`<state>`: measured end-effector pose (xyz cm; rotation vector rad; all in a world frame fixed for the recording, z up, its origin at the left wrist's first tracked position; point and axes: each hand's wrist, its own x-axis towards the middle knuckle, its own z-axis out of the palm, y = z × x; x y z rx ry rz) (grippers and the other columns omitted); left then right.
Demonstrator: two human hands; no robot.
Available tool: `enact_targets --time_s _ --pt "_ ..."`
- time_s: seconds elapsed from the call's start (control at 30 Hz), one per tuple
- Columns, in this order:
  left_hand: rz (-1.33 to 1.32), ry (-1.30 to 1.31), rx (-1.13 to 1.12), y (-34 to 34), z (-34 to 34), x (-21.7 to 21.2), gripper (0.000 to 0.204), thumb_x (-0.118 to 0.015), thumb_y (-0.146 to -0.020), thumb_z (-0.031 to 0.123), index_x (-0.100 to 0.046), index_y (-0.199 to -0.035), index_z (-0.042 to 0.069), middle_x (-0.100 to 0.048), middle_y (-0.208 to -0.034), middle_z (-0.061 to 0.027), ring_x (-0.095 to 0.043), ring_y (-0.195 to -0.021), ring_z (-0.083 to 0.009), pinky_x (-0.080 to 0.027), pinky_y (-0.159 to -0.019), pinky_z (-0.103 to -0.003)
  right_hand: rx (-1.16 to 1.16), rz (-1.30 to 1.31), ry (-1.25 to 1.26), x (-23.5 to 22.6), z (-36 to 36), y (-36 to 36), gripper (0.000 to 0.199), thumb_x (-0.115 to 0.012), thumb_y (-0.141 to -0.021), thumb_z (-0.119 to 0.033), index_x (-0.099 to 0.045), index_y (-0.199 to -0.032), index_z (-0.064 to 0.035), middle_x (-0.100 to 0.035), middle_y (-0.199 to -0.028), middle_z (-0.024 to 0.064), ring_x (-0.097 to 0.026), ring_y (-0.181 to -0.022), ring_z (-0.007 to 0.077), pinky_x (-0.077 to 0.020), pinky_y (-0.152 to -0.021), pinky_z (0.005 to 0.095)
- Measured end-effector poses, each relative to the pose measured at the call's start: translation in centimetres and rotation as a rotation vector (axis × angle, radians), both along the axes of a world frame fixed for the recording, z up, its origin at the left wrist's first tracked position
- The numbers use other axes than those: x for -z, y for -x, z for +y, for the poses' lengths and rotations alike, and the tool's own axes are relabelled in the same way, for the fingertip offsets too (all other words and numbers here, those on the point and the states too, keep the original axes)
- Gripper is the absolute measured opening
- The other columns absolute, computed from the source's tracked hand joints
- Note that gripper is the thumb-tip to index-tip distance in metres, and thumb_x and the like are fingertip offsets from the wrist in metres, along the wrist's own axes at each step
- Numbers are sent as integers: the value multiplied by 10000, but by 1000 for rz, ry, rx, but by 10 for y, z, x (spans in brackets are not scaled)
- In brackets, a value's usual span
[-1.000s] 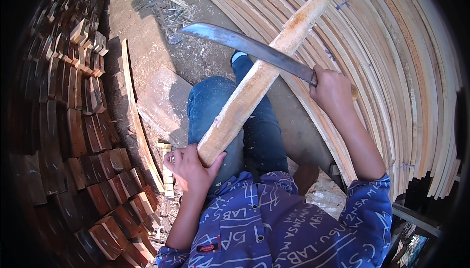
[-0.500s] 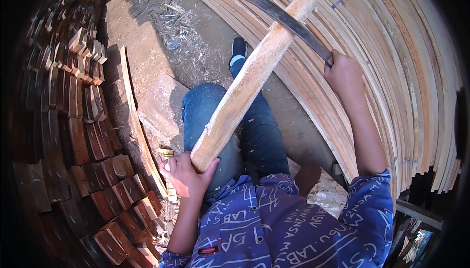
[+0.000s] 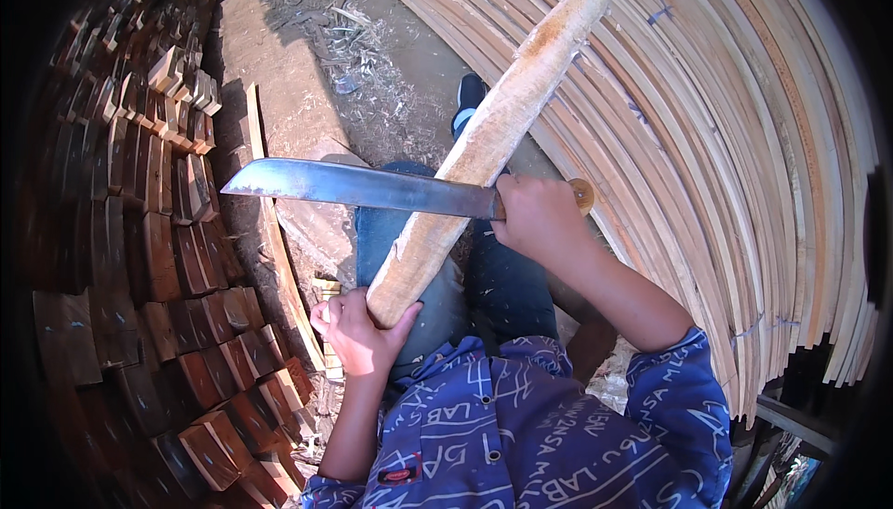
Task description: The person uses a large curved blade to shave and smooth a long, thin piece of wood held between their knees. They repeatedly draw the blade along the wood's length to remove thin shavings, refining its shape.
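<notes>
A long, rough, pale wooden slab (image 3: 507, 123) slants from my lap up toward the top right. Its near end is gripped by my left hand (image 3: 359, 330), with the thumb on one side and the fingers on the other. My right hand (image 3: 538, 216) is wrapped round the handle of a machete (image 3: 358, 185), whose round wooden butt shows past the fist. The broad steel blade lies across the slab, pointing left over my thigh. From this angle I cannot tell whether the blade touches the wood.
Stacked short wooden blocks (image 3: 177, 258) fill the left side. Long bundled wooden strips (image 3: 688, 137) curve along the right, tied with blue cord. One thin strip (image 3: 265, 221) lies beside the stack. Wood shavings (image 3: 358, 53) litter the ground ahead, near my shoe (image 3: 471, 95).
My right hand has brought the machete down the slab toward me and to the left. Its blade has turned from slanting up-left to nearly level. My left hand keeps its hold.
</notes>
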<state>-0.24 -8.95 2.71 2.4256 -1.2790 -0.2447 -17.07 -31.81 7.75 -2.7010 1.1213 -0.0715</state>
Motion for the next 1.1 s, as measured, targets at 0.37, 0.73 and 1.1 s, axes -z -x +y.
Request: enact_targets --time_s 0.37,0.73,1.1 --pt "-93 113 51 1 -4 -7 615 -841 -618 560 -639 -905 55 -572 -783 -84 -546 -857 -278 -301 -979 -507 276 -203 -247 30 38 22 237 -715 -797 -174 -563 -690 -28 -621 -649 136 -628 -580 332 -493 -574 461" --pt "-60 103 56 1 -7 -8 673 -871 -562 534 -639 -912 7 -594 -789 -135 -577 -876 -314 -305 -997 -476 699 -765 -1612 15 52 44 189 -632 -957 -178 -484 -863 -107 -422 -561 -17 -399 -423 89 -318 -402 263" --pt "-79 91 71 -1 -9 -12 616 -852 -610 542 -633 -912 52 -616 -820 -82 -583 -863 -285 -310 -985 -511 526 -868 -1835 4 -13 60 312 -581 -987 -295 -456 -757 -126 -417 -556 -22 -397 -420 88 -335 -406 245"
